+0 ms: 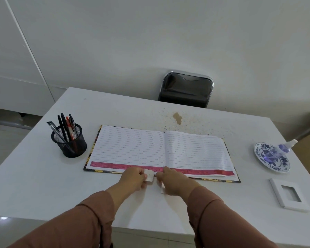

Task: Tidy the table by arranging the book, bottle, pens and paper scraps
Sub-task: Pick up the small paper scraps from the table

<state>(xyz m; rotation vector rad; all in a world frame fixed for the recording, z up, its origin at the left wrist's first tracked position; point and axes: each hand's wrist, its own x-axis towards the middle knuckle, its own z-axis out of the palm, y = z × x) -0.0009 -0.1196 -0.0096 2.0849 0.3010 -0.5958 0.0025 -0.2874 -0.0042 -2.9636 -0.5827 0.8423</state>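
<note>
Desk [43,176], white, one. Left hand [134,178] and right hand [175,183], brown sleeves, knuckles up, close together at the near middle. The left hand pinches a small paper scrap [149,175] between thumb and fingers. The right hand, fingers curled, holds a second scrap [162,189] that shows beneath its palm. Book [161,151], open on lined pages with a pink band, flat just beyond both hands and touching the fingertips' line. Pens [66,126], black and red, upright in a black mesh pen cup [69,142], far left of the left hand. Bottle [283,149], clear with purple liquid and a white cap, tilted on a blue-and-white plate [258,153], far right of the right hand. White frame [290,194], flat, right of the right hand. Brown stain [177,118] beyond the book. Black chair [186,89] behind the desk.
</note>
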